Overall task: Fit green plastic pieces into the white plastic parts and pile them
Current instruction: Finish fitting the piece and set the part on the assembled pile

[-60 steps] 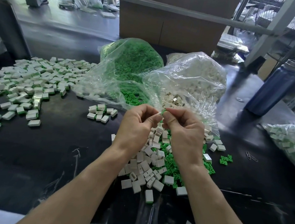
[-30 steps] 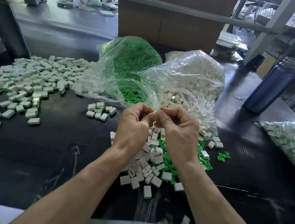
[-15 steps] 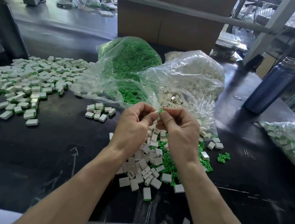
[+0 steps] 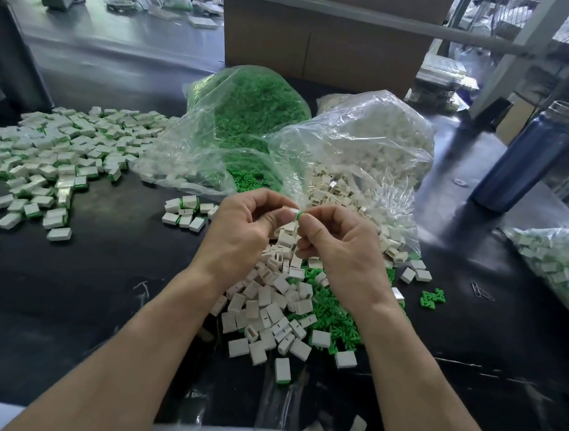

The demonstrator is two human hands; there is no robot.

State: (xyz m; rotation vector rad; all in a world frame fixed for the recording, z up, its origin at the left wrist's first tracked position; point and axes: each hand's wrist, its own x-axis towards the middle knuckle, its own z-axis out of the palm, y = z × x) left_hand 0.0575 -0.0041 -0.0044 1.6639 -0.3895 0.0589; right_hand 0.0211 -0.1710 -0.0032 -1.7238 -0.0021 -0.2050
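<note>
Pinching one white part (image 4: pixel 289 210) lengthwise between left hand (image 4: pixel 245 232) and right hand (image 4: pixel 338 247), green end rightward.

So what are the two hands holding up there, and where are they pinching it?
The left hand pinches a small white part at its left end; the right hand pinches the green piece at its right end.

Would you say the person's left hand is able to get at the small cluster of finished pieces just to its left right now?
Probably not yet: the left hand is pinching the white part that the right hand is working on. The small cluster itself lies close by on bare table with nothing over it.
</note>
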